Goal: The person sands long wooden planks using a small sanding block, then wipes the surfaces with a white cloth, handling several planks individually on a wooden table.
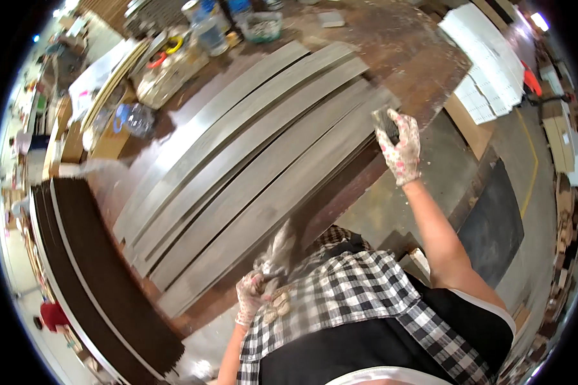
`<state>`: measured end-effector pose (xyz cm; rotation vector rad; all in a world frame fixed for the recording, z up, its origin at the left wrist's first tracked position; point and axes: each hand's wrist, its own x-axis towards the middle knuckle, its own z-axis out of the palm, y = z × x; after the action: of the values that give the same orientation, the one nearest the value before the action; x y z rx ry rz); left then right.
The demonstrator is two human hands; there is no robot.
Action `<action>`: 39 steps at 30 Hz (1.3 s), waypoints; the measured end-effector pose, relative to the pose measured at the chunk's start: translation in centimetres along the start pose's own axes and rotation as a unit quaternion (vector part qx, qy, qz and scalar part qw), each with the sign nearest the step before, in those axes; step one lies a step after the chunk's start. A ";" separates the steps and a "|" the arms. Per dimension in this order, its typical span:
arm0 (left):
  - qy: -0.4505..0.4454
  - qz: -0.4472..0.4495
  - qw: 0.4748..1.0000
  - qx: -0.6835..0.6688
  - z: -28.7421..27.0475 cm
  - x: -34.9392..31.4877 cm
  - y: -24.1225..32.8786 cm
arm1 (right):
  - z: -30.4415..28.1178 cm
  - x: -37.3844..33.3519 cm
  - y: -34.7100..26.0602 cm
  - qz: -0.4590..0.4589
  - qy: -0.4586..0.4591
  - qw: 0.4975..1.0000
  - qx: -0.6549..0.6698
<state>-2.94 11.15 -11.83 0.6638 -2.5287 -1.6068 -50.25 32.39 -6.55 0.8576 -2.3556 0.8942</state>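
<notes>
Several long grey boards [263,160] lie side by side on a brown worktable [417,70]. My right hand [402,151], in a white glove with a pink pattern, is closed round a small dark block [385,126] at the far right end of the nearest boards. What the block is made of cannot be told. Close to my body, my left hand [252,295], in a similar glove, grips a crumpled greyish rag or plastic sheet [279,249] by the table's near edge. Its fingers are partly hidden by the bunched material.
A stack of dark brown panels with pale strips [103,276] stands at the left. Clear bottles [209,35], a tub [261,27] and a plastic-wrapped bundle [167,80] crowd the far side. White sheets [488,70] and a dark panel [494,224] are at the right.
</notes>
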 end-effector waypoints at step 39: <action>0.092 0.030 0.989 -0.110 3.8 6.6 6.1 | 2.1 -5.5 -15.5 -0.214 -0.162 0.959 0.095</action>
<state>-11.91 13.99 -9.23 0.6701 -2.1830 -1.6858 -36.18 23.82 -4.96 1.6267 -2.2232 0.8518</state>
